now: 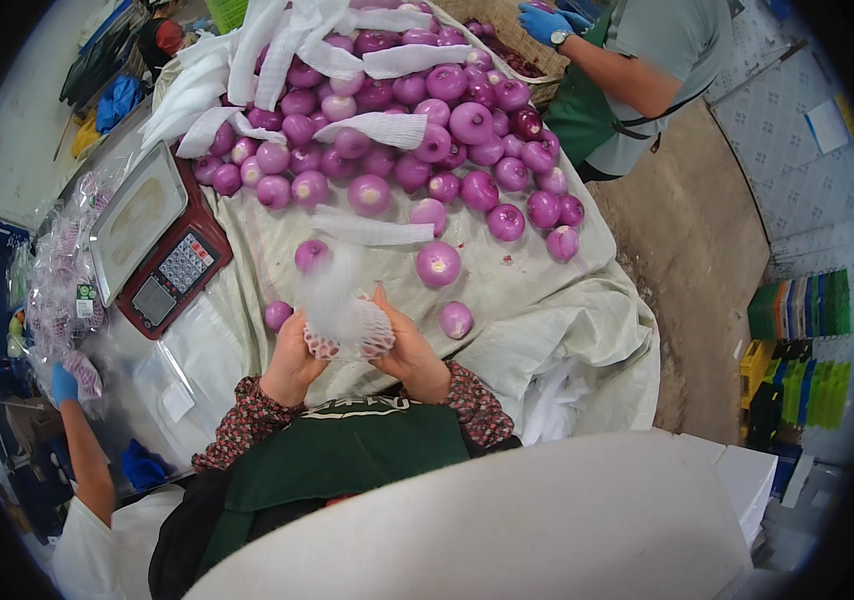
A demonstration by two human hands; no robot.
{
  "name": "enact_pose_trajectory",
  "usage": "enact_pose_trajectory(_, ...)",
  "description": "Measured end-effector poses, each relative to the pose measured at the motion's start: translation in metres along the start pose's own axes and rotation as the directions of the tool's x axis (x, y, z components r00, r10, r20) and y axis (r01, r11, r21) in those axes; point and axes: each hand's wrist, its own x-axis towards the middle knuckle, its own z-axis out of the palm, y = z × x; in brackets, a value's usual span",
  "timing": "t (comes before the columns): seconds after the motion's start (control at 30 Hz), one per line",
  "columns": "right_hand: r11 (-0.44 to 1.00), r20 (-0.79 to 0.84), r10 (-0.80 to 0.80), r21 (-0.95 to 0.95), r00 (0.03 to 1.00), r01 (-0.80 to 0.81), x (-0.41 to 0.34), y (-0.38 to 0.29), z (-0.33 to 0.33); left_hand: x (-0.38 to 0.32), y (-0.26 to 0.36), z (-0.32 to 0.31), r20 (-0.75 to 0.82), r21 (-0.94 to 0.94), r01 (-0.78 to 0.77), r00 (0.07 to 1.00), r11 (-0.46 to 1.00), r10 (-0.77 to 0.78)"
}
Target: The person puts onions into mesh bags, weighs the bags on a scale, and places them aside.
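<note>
My left hand (292, 360) and my right hand (412, 349) are close together above the cloth-covered table, one on each side of white foam netting (348, 330). Each is closed around a netted bundle with pinkish spots showing through the mesh; the netting's upper part is blurred. Near my hands lie loose peeled red onions, one (438, 264) beyond my right hand and a smaller one (278, 316) beside my left. A flat white foam net sleeve (373, 227) rests farther out. Past it spreads a large heap of red onions (472, 124) with more foam sleeves (412, 60) on top.
A red digital scale (175, 274) with a metal pan stands left, beside clear plastic bags (186, 360) and bagged, netted onions (66, 277). A co-worker's blue-gloved hand (64, 384) touches those bags. Another co-worker (622, 82) stands at the far right by a wicker basket (502, 30).
</note>
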Motion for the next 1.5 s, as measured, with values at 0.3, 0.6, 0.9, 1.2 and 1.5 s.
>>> enact_pose_trajectory(0.3, 0.963, 0.323, -0.126, -0.186, 0.938, 0.193, -0.073, -0.037, -0.058, 0.036, -0.025, -0.008, 0.216, 0.6, 0.377, 0.773, 0.705, -0.597)
enact_pose_trajectory(0.6, 0.735, -0.23, -0.361, -0.667, 0.904, 0.124, -0.085, -0.11, -0.079, 0.088, -0.038, 0.014, 0.291, 0.054, 0.361, 0.886, 0.931, -0.36)
enact_pose_trajectory(0.9, -0.391, 0.079, -0.813, -0.808, 0.577, -0.44, 0.028, -0.207, -0.044, 0.135, -0.09, 0.053, 0.238, 0.938, -0.181, 0.956, -0.297, 0.172)
enact_pose_trajectory(1.2, -0.51, 0.229, -0.789, -0.762, 0.57, -0.4, 0.037, -0.214, -0.071, 0.162, -0.103, 0.05, 0.206, 0.957, -0.211, 0.977, -0.2, -0.046)
enact_pose_trajectory(1.5, 0.158, -0.08, -0.915, -0.973, 0.395, 0.169, -0.095, -0.146, -0.04, 0.124, -0.08, 0.028, 0.176, 0.8, -0.237, 0.971, 0.552, 0.162)
